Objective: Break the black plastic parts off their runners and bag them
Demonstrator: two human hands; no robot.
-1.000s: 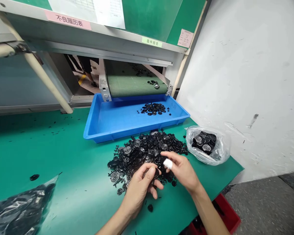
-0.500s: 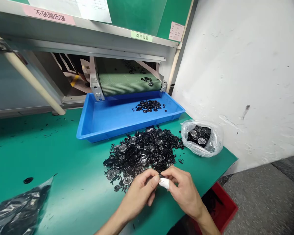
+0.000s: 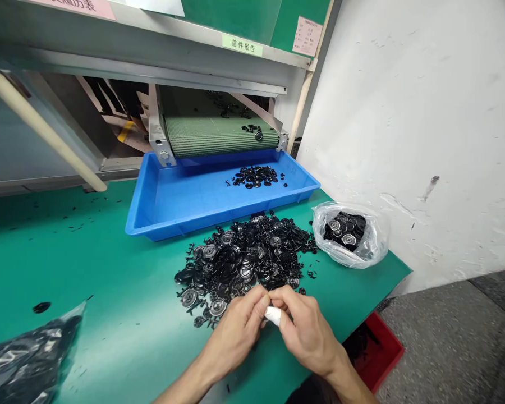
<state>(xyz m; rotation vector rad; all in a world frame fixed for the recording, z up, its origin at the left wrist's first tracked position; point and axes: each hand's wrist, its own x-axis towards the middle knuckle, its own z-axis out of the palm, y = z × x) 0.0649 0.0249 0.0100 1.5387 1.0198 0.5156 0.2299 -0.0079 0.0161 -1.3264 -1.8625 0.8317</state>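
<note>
Head view: hands (image 3: 305,326) tip-to-tip nr blk pile (image 3: 246,255), apart 1s ago

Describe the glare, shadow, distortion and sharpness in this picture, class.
All in the head view: pale glare on the table, glints on the pile; shadow at the table's far left; a wide-lens look, the wall leaning; left hand and right hand fairly sharp; the notice too small to read.

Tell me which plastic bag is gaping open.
The clear bag on the right, near the wall; its mouth is spread wide, showing round black parts. The other bag, lower left, lies flat.
</note>
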